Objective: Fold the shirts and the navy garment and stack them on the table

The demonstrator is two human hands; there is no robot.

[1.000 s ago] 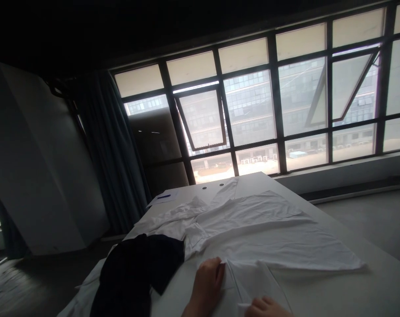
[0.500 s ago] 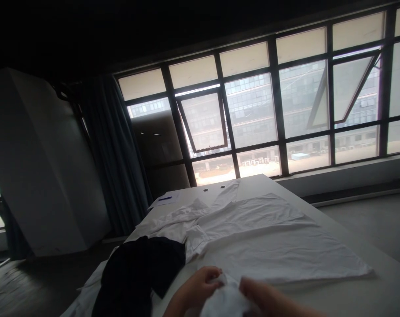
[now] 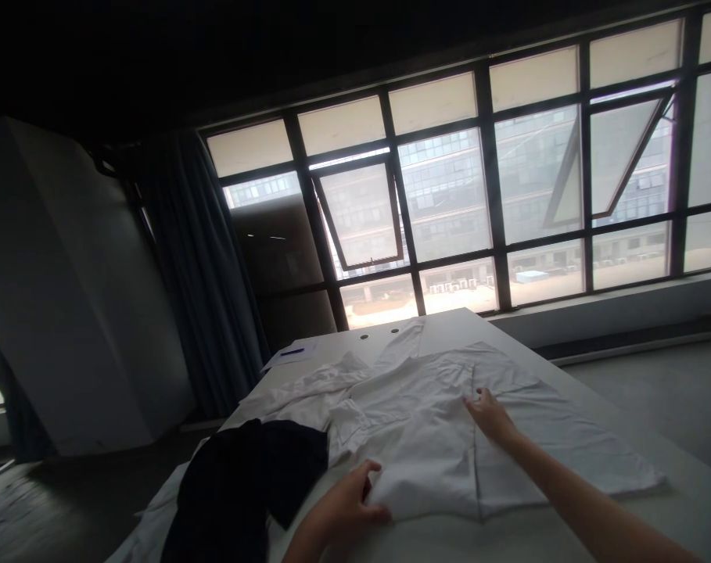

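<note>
My right hand (image 3: 490,414) lies spread on the white shirt (image 3: 425,446), fingers flat, while my left hand (image 3: 346,500) curls at its near folded edge; I cannot tell whether it pinches. The shirt lies mid-table (image 3: 449,541), its long axis running from left to far right, one sleeve (image 3: 403,342) pointing toward the window (image 3: 443,195). A black garment (image 3: 238,489) touches its left side. Beyond lie a paper (image 3: 278,361) and a blue pen (image 3: 292,352); no writing is legible.
</note>
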